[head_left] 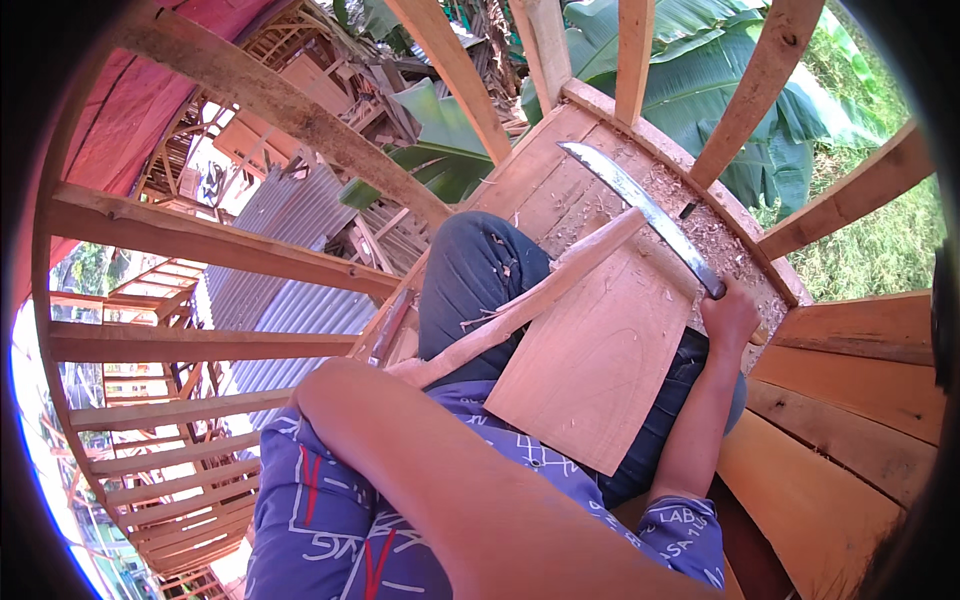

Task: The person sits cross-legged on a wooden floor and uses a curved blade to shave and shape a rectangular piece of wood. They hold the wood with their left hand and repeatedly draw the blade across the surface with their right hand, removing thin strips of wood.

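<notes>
My right hand [731, 318] is closed around the handle of a machete [628, 203]. Its long curved blade points away to the upper left, passing close to the far end of a pale, shaved wooden stick [545, 288]; I cannot tell whether they touch. The stick runs slantwise over my lap, partly across a flat wooden board [597, 365] on my legs. Its near end is beside my left elbow. My left arm is bent, with the forearm crossing the lower middle and leaving the picture, so my left hand is out of sight.
Wood shavings [735, 247] litter the plank floor [560, 160]. A bladed tool [392, 328] lies left of my knee. Upright wooden slats [225, 250] enclose me, and planks [820, 480] stand at right. Outside are corrugated sheets [290, 250] and banana leaves [720, 100].
</notes>
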{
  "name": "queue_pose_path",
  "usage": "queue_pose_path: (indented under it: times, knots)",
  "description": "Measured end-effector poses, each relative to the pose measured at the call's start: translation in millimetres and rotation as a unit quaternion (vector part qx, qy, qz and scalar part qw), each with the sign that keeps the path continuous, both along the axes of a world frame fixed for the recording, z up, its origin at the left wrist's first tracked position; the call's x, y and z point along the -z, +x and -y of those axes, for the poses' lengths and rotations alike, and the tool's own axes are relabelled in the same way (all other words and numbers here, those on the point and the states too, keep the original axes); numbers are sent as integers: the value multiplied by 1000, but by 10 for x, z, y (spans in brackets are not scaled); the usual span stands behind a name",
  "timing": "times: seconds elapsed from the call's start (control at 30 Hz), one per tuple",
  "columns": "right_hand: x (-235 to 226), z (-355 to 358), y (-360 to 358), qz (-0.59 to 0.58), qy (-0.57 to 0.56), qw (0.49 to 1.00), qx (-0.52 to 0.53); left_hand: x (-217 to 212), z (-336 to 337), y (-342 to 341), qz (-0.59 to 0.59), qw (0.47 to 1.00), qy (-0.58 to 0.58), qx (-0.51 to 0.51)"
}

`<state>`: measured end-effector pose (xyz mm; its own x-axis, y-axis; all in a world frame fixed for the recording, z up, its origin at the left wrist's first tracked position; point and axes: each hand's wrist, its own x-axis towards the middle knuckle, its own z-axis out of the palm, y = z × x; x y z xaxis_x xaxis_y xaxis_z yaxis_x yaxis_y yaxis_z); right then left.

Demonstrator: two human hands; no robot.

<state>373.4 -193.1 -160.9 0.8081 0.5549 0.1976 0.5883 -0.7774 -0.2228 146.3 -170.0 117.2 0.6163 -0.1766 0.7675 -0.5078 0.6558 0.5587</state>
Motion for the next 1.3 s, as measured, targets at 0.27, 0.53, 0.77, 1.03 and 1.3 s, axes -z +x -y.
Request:
queue_pose_path:
  times: [0.27,0.53,0.77,1.03,1.3]
  knots:
    - [-19,8,77,-36,-18,999,-27,163,-178,85,-60,998,-10,4]
    - [-5,50,118,-30,-43,999,-8,321,-25,263,-101,995,-18,19]
    - [146,43,57,-27,-68,997,-25,400,125,365,-153,988,-20,13]
    - [171,33,116,-19,-80,995,-49,574,126,333,-227,966,-106,67]
    - [111,70,93,-4,-46,997,-55,721,-479,225,-100,984,-78,125]
